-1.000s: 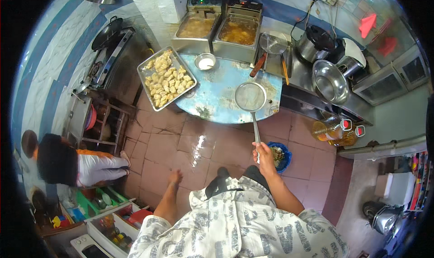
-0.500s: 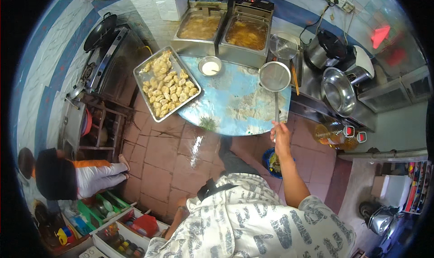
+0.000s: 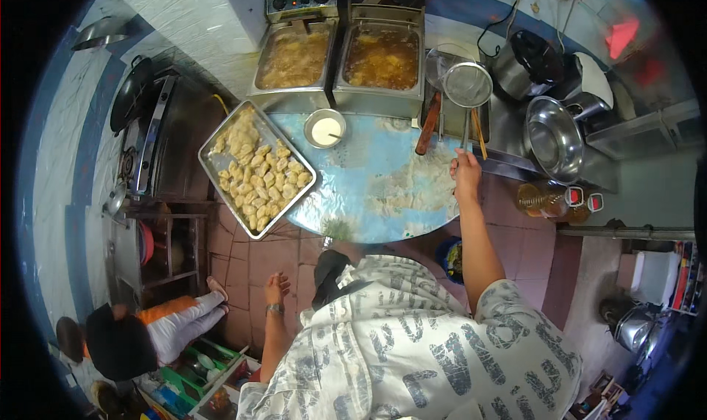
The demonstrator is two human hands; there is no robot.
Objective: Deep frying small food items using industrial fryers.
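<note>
My right hand [image 3: 465, 173] is closed around the long handle of a round mesh skimmer [image 3: 468, 86]. The skimmer's head hangs over the metal tray right of the fryers, overlapping a second round strainer [image 3: 440, 61]. Close by lie a wooden-handled utensil [image 3: 428, 125] and a pair of chopsticks [image 3: 478, 133]. My left hand [image 3: 277, 289], empty with loosely parted fingers, hovers over the floor near the table's front. Pale battered pieces fill much of a metal tray [image 3: 308, 187] at the table's left. Beside it stands a bowl [image 3: 324, 128] of white liquid with a utensil in it.
Two deep fryers [image 3: 335, 100] with bubbling oil and food stand behind the blue-covered table [image 3: 353, 192]. A steel basin [image 3: 552, 140] and a pot [image 3: 526, 65] are on the right counter. Oil jugs [image 3: 549, 200] sit below. Another person [image 3: 158, 335] is at lower left.
My right hand has moved the skimmer up and right, off the table, uncovering the wooden-handled utensil. My left hand has come forward into clear view. I am closer to the table.
</note>
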